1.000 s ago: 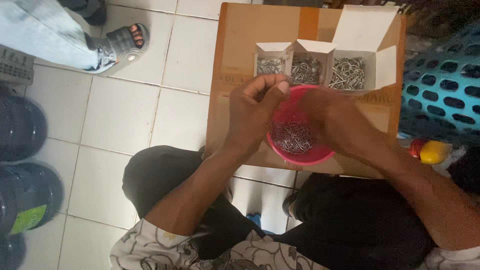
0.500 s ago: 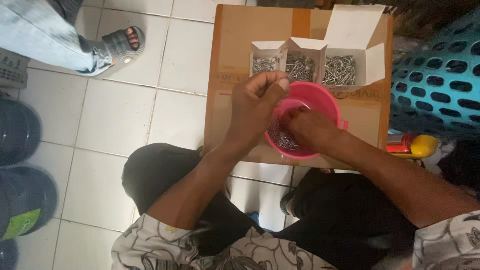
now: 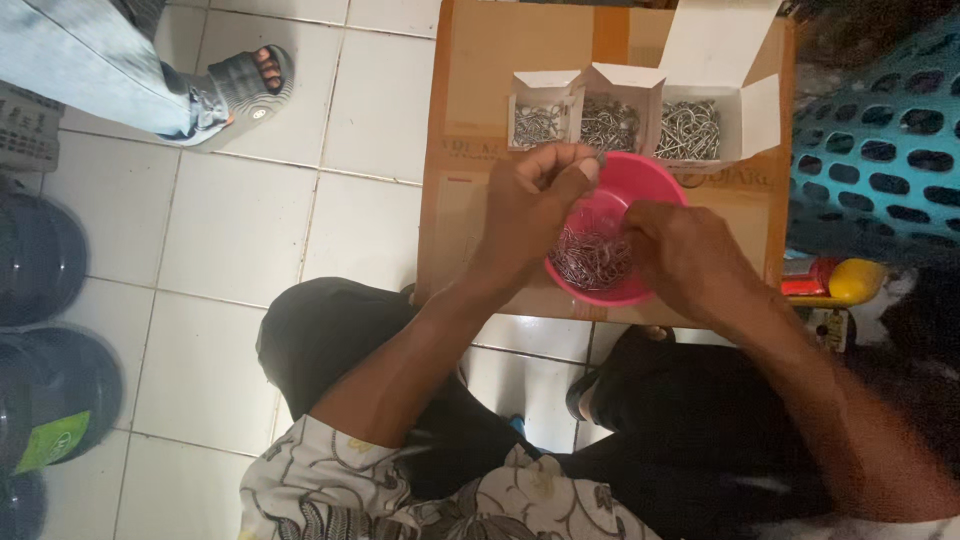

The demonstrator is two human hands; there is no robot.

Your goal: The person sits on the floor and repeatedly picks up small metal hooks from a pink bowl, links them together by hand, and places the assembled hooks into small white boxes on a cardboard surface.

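Note:
A pink plastic bowl (image 3: 640, 180) filled with small metal hooks (image 3: 590, 262) sits on a flat brown cardboard box (image 3: 480, 90). My left hand (image 3: 535, 205) hovers over the bowl's left rim, fingertips pinched on a small metal hook near the rim's top. My right hand (image 3: 685, 255) rests on the bowl's right side, fingers dipping into the pile of hooks. Behind the bowl stand three open white cartons (image 3: 720, 50) holding metal hooks, side by side.
A teal perforated basket (image 3: 880, 150) stands to the right, with a yellow and red item (image 3: 835, 280) below it. Another person's sandalled foot (image 3: 240, 85) is at the top left on the white tiled floor. Dark water jugs (image 3: 40, 260) line the left edge.
My left hand has shifted slightly up toward the cartons with its fingers pinched. My right hand has settled lower into the bowl, leaving more of the bowl's rim in view.

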